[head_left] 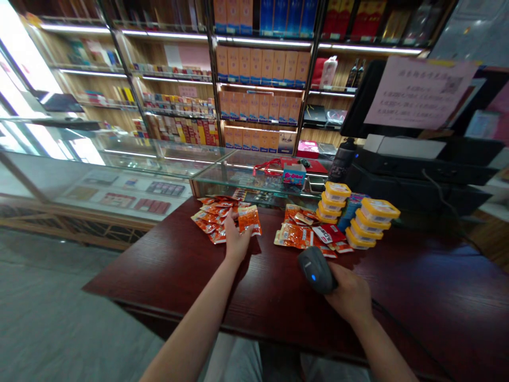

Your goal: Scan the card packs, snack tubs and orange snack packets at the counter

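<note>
My left hand [237, 243] reaches over the dark wooden counter and pinches an orange snack packet [249, 217] at its near left side. Under and beside those fingers lies a loose pile of similar orange packets [212, 217]. My right hand [352, 292] is wrapped around a grey barcode scanner [317, 269] with a blue light lit on top. Its head points forward and left, above the counter. Just beyond the scanner is a second group of orange packets [293, 235], with a red packet [329, 233] on it.
Two stacks of yellow-lidded tubs [333, 203] stand behind the second group. At the right are a monitor with a paper sign [421, 93] and black equipment. A glass display case [254, 170] borders the counter's far edge. The scanner's cable [409, 334] trails right.
</note>
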